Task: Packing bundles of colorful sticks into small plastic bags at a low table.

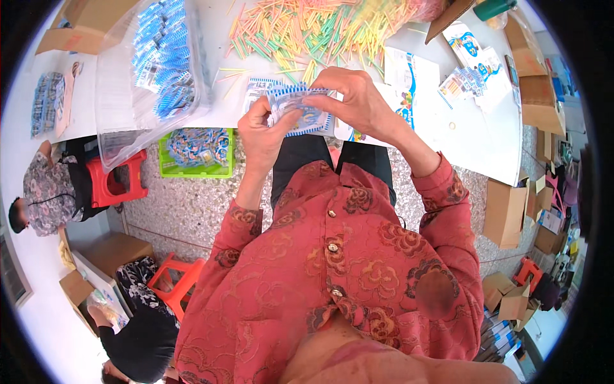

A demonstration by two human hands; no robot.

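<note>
A small clear packet with blue-striped edges [288, 98] is held between my two hands near the table's front edge. The fingers and thumb of my left hand [263, 131] pinch its left side. My right hand [358, 102] is closed at its upper right part, the fingers bent over the edge. More packets of the same kind [314, 121] lie on the table just below and behind the held one. Beyond my hands spreads a heap of thin pink, yellow and green sticks [281, 32], a few of them loose close to my fingers.
A clear plastic tub [112, 96] with blue packets stands at the left. Below the table edge, a green basket [167, 171] holds more packets. Printed white sheets [425, 67] and a filled packet [462, 84] lie at right. Two people sit at left near red stools [121, 182].
</note>
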